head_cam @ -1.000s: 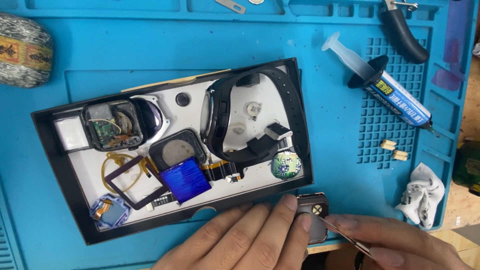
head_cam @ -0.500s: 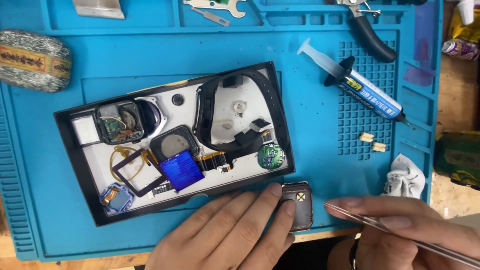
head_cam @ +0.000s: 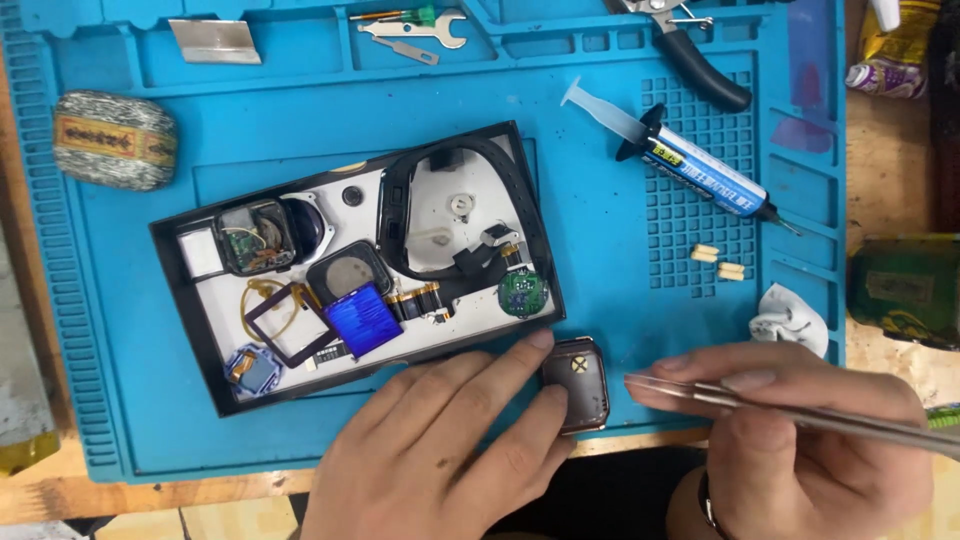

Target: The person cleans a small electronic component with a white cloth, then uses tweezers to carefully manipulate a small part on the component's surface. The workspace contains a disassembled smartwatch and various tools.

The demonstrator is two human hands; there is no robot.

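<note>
The small dark watch case (head_cam: 576,383) lies at the front edge of the blue mat (head_cam: 620,250). The left hand (head_cam: 440,450) lies flat, two fingertips pinching the case. The right hand (head_cam: 800,440) grips metal tweezers (head_cam: 760,405), tips just beside it. The black parts tray (head_cam: 355,265) sits behind the left hand.

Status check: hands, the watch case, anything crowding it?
Left hand pins watch case on blue mat. Right hand grips tweezers, tip beside case, apart. Black parts tray close alongside.

syringe (head_cam: 690,165), pliers (head_cam: 695,60), perhaps cloth (head_cam: 790,318)
</note>
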